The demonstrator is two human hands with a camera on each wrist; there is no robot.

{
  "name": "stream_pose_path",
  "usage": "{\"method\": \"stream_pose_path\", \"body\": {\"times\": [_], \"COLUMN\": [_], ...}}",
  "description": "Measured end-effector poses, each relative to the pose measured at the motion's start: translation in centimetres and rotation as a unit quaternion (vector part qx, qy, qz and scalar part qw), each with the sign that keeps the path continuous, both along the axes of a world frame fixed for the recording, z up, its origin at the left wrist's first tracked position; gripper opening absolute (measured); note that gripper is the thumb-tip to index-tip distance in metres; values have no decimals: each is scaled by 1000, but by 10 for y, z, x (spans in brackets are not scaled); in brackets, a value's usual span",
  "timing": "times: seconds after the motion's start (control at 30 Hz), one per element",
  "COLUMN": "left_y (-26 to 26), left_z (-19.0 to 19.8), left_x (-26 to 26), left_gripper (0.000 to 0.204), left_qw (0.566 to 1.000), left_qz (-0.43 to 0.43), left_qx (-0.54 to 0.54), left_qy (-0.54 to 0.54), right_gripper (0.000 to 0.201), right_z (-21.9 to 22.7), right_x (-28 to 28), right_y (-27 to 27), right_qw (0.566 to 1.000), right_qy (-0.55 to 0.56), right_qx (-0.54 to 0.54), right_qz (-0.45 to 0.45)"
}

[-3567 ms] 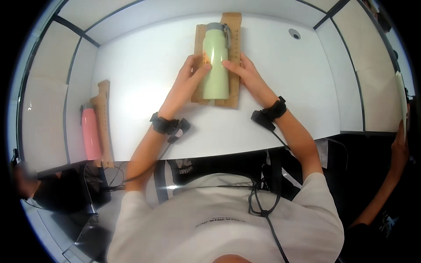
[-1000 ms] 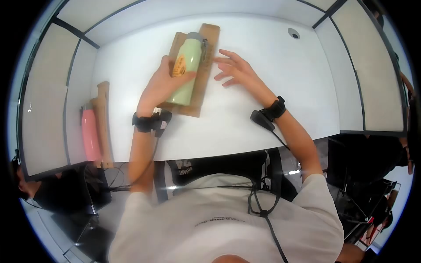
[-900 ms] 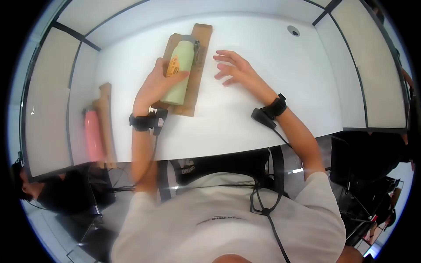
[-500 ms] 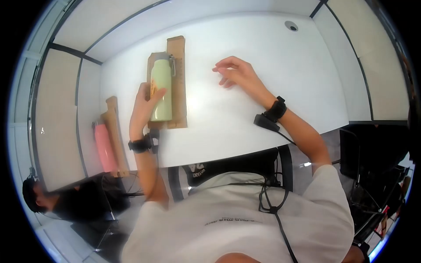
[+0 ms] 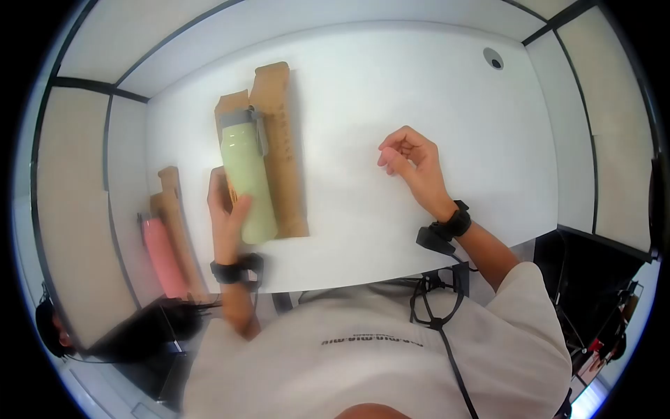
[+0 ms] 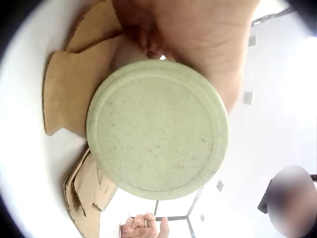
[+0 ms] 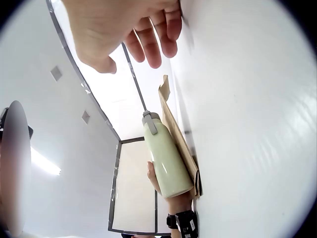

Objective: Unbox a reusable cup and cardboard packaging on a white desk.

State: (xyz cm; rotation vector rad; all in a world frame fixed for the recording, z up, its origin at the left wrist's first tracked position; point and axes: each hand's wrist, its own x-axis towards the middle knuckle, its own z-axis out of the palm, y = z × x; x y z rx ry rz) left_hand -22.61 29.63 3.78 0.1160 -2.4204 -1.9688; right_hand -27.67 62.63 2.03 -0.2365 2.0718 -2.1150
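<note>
A light green bottle (image 5: pixel 248 181) with a grey cap and strap lies over folded brown cardboard (image 5: pixel 283 153) on the left half of the white table. The left hand (image 5: pixel 227 216) grips the bottle's lower part, thumb on top and fingers round its left side. In the left wrist view the bottle's round base (image 6: pixel 158 130) hides most of the fingers. The right hand (image 5: pixel 419 167) is held apart from the bottle, to its right, with loosely bent fingers and nothing in them; the right wrist view shows the same hand (image 7: pixel 129 29) above the table surface.
A pink bottle (image 5: pixel 165 258) lies beside another brown cardboard piece (image 5: pixel 183 237) at the table's left edge. Low partition walls (image 5: pixel 73 202) stand around the table (image 5: pixel 419 91), which has a round grey hole cover (image 5: pixel 493 59) at the back right. Other people sit beyond both sides.
The left hand has brought the green bottle and its cardboard left and nearer the body. The right hand let go of them earlier and its fingers are now more bent. The head view has shifted.
</note>
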Motion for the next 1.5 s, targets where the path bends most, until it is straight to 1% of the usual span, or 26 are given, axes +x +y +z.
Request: {"method": "stream_pose_path", "body": {"times": [0.03,0.1,0.13,0.2,0.23,0.3,0.37,0.47,0.5,0.53,0.67,0.8,0.83,0.9,1.0,1.13,1.37,1.5], "left_y": [2,2,4,2,-2,1,-4,0,-1,4,-3,3,-2,-2,-4,-5,-4,-4], "left_z": [1,-1,0,1,-6,-6,-6,-3,-3,2,-4,5,2,0,-5,-3,-1,-1], "left_x": [1,9,11,11,9,8,7,10,10,10,9,12,10,9,7,5,6,5], "left_gripper": [63,59,57,50,49,46,45,39,38,37,38,40,40,39,39,38,36,39], "left_qw": [1000,999,999,999,999,998,999,1000,1000,999,998,999,998,998,999,999,999,999], "left_qz": [2,-5,-3,-6,-7,7,2,8,10,15,-5,-3,-11,-1,-9,-13,-13,-19], "left_qx": [-23,-35,-34,-38,-20,-1,-5,-18,-29,-24,-59,-48,-59,-48,-26,-50,-28,-20], "left_qy": [-12,-13,-11,14,25,61,48,10,0,-18,-8,-24,-20,-36,-22,-6,-17,-28], "right_gripper": [13,15,16,19,20,21,22,25,25,26,28,28,29,29,29,28,27,27], "right_z": [0,-2,-2,-4,-4,-2,-5,-8,-11,-12,-8,-10,-9,-9,-11,-7,-8,-7], "right_x": [-3,0,2,2,1,0,2,0,-2,-2,-4,-5,-4,-5,-6,-6,-7,-6], "right_y": [-1,-1,-4,-2,-3,-7,-9,-7,-9,-8,-8,-8,-8,-8,-8,-9,-9,-8], "right_qw": [1000,1000,1000,1000,1000,1000,999,999,998,998,998,999,998,999,999,999,999,1000], "right_qy": [3,20,9,7,15,20,14,50,61,56,55,47,51,42,44,37,25,24], "right_qx": [1,8,-10,0,5,-15,-32,16,7,12,21,20,27,32,25,27,22,16], "right_qz": [4,4,-9,4,3,-1,-10,2,1,3,7,5,5,1,5,-2,5,7]}}
